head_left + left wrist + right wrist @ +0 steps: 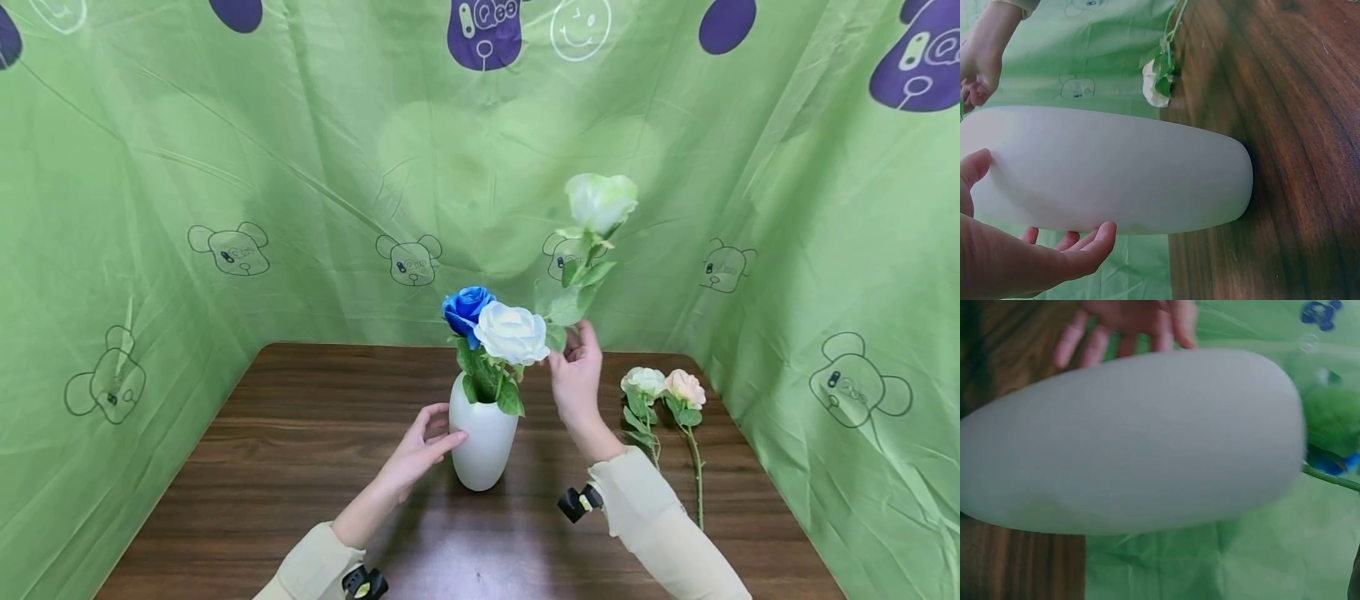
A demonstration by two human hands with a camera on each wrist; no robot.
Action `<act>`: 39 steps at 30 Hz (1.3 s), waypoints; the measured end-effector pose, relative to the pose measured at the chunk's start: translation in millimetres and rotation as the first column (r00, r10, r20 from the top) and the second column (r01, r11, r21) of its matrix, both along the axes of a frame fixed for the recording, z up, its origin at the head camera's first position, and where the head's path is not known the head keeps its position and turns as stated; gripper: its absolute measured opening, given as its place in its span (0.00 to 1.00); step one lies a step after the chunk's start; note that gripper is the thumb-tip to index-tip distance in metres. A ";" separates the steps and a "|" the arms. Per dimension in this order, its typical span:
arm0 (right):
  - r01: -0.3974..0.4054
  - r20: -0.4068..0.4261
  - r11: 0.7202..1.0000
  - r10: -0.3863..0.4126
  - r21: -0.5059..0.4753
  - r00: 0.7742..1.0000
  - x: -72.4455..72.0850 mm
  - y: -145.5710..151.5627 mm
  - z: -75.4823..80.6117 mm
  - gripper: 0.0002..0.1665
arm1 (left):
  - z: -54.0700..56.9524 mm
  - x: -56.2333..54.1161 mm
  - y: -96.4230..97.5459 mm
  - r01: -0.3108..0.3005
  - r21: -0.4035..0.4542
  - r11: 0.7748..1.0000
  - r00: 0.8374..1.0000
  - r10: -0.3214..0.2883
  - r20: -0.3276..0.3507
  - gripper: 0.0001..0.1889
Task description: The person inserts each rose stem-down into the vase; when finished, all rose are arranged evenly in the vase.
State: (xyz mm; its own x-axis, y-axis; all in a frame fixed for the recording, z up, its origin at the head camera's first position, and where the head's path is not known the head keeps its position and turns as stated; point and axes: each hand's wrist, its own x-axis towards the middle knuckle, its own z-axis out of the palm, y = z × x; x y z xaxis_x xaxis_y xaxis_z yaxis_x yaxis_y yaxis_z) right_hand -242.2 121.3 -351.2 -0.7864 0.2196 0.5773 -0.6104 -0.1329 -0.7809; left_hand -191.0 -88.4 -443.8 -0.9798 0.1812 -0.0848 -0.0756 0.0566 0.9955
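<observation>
A white vase [480,450] stands upright on the table, with a blue rose [467,311] and a pale blue-white rose [513,333] in it. At the vase's left side, my left hand [417,448] rests its thumb and fingertips loosely against the wall; the left wrist view shows the fingers [1088,256] spread along it. My right hand [577,375] pinches the stem of a white-green rose [600,204], held bloom up to the right of the vase. The lower stem is partly hidden by the hand and, in the right wrist view, passes by the vase mouth.
On the right of the brown wooden table [315,433] lie a white rose [643,382] and a peach rose [686,388], stems toward me. Green printed cloth [322,292] hangs behind the table and on both sides.
</observation>
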 end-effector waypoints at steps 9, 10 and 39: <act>0.102 -0.003 0.910 -0.111 0.402 0.994 28.9 -22.7 -6.3 0.16 | 0.1 -0.4 1.1 -0.008 0.006 1.000 1.000 0.008 0.001 0.30; 0.106 -0.003 0.897 -0.116 0.429 0.993 31.2 -23.4 -7.5 0.17 | -0.2 -0.4 1.2 -0.008 0.008 1.000 1.000 0.008 0.003 0.30; -0.063 0.408 0.996 0.031 0.065 0.912 -10.4 -12.4 -12.6 0.15 | -0.1 0.4 1.1 -0.002 0.007 1.000 1.000 0.002 0.015 0.31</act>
